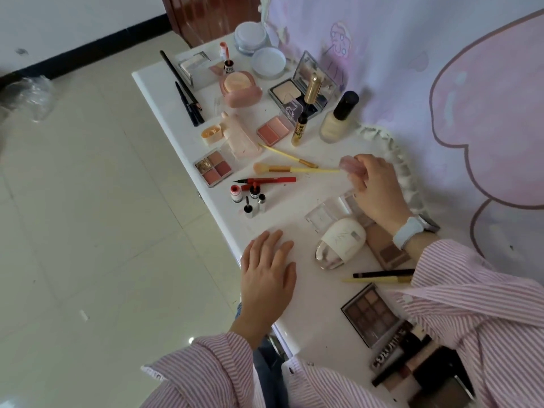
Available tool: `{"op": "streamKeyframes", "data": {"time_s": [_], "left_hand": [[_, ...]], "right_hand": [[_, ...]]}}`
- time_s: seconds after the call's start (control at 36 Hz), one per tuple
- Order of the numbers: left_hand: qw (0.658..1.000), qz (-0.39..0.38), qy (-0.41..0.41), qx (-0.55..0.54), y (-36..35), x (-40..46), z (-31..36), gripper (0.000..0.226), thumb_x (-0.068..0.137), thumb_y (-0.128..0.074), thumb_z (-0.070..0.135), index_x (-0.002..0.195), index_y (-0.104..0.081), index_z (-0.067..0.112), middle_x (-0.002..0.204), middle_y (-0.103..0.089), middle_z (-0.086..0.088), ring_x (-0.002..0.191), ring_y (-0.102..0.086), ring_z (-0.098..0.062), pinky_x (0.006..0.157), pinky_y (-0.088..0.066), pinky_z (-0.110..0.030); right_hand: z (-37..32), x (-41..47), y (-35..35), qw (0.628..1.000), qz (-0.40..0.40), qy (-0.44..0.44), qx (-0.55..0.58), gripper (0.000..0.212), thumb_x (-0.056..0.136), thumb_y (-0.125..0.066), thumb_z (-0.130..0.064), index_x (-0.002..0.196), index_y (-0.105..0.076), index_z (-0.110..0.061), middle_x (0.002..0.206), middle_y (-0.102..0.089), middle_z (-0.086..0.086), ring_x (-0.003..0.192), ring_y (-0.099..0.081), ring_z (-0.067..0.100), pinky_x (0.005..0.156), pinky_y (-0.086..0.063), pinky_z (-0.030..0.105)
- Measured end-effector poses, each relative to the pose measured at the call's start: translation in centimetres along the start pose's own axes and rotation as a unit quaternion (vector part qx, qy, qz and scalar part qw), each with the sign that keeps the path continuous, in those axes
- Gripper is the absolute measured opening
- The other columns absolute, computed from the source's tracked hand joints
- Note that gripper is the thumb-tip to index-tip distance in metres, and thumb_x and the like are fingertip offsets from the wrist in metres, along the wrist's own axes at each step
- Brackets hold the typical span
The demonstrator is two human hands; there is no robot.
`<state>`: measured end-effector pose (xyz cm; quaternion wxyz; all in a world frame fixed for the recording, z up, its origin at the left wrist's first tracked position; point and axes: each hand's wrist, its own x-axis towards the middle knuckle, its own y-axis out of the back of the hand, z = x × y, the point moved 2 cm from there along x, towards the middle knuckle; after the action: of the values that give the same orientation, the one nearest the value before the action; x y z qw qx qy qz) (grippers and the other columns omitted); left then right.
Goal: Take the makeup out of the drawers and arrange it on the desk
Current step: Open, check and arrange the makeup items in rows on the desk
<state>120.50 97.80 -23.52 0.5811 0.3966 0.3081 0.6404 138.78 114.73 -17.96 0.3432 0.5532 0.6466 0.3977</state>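
Observation:
Makeup lies spread over the white desk [164, 92]. My right hand [375, 187] holds a small pink translucent item [348, 164] above the desk's middle, fingers curled round it. My left hand [268, 269] rests flat on the desk near its front edge, fingers straight, holding nothing. Between the hands lie a clear compact [323, 214] and a white oval case [343, 240]. Two yellow-handled brushes [294, 169] and a red eyeliner pen [265, 181] lie just left of the right hand. No drawer shows.
Farther back stand a foundation bottle [338, 119], a gold mascara [306, 110], a pink cushion compact [241, 88], blush palettes [272, 132] and round jars [269, 63]. Brown eyeshadow palettes [372, 316] lie near my right sleeve. A pink-patterned cloth [471, 98] hangs along the right. Tiled floor lies left.

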Motion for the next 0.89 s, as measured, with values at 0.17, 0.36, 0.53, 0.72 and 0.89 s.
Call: {"op": "streamKeyframes", "data": {"time_s": [0.17,0.36,0.53,0.72,0.89], "left_hand": [[0.990,0.031,0.068,-0.122,0.9,0.8,0.6,0.035,0.086,-0.047,0.032,0.109,-0.063,0.011,0.118,-0.059,-0.006,0.116,-0.043,-0.019,0.100,-0.032,-0.034],[0.912,-0.076,0.143,-0.376,4.2,1.1,3.6,0.036,0.084,-0.052,0.043,0.117,-0.050,0.027,0.100,-0.058,0.014,0.081,-0.057,0.000,0.067,-0.046,-0.011],[0.918,-0.039,0.131,-0.371,5.2,-1.0,3.2,0.017,0.086,-0.051,0.051,0.095,-0.053,0.036,0.083,-0.065,0.020,0.073,-0.059,-0.004,0.065,-0.043,-0.010],[0.879,-0.044,0.201,-0.430,6.4,-1.8,2.9,0.024,0.083,-0.052,0.043,0.094,-0.062,0.024,0.075,-0.064,0.009,0.067,-0.055,-0.011,0.064,-0.047,-0.025],[0.849,-0.038,0.272,-0.452,6.8,-1.5,3.7,0.039,0.098,-0.042,0.030,0.067,-0.056,0.012,0.053,-0.046,0.005,0.049,-0.036,-0.007,0.053,-0.033,-0.021]], "right_hand": [[-3.7,-5.6,2.7,0.970,-0.135,-0.054,0.195,0.030,0.093,-0.052,-0.025,0.122,-0.053,-0.023,0.099,-0.057,-0.014,0.089,-0.054,0.000,0.078,-0.037,0.013],[-5.2,-11.4,1.7,0.897,-0.304,-0.081,0.311,0.026,0.086,-0.062,-0.016,0.109,-0.055,-0.027,0.104,-0.065,-0.009,0.096,-0.061,-0.002,0.072,-0.045,0.012],[-5.6,-13.1,1.2,0.881,-0.237,-0.118,0.393,0.011,0.087,-0.061,-0.019,0.087,-0.057,-0.009,0.055,-0.059,-0.004,0.054,-0.050,0.011,0.050,-0.039,0.017],[-6.8,-14.6,-0.2,0.897,-0.188,-0.074,0.393,0.013,0.093,-0.051,-0.019,0.080,-0.050,-0.017,0.055,-0.051,-0.009,0.054,-0.045,0.008,0.056,-0.038,0.026],[-7.5,-15.2,0.0,0.934,-0.145,0.058,0.322,0.019,0.094,-0.049,-0.031,0.091,-0.047,-0.012,0.070,-0.049,-0.014,0.058,-0.044,0.002,0.056,-0.037,0.015]]}}
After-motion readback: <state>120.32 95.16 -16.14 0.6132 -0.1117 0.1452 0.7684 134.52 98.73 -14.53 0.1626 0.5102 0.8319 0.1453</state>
